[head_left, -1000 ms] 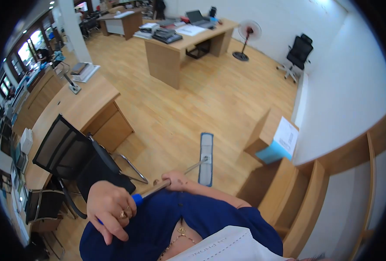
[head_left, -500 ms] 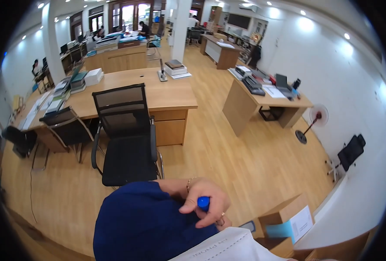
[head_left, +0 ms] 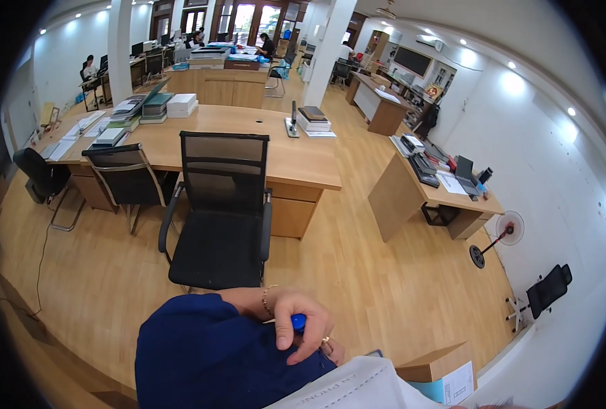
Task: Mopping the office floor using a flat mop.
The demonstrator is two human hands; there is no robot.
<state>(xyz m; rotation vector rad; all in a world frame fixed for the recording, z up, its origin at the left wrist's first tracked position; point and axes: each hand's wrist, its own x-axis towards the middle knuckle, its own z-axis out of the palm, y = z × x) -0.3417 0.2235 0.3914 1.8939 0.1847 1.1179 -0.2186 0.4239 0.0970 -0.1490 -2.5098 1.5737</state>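
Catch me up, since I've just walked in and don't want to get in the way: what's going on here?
A person in a dark blue top is gripping a blue handle end in the left hand; the rest of the handle is hidden, and the right hand can't be clearly made out. A black armchair stands just ahead by a wooden desk, and a cardboard box is at the lower right.

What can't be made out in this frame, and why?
All in the head view:
Blue-ended handle: lower part hidden by the left hand.
Right hand: cannot be picked out for certain beneath the left.
Flat blue-grey object: only an edge shows past the white mask.
Distant person in black: too small to show actions.
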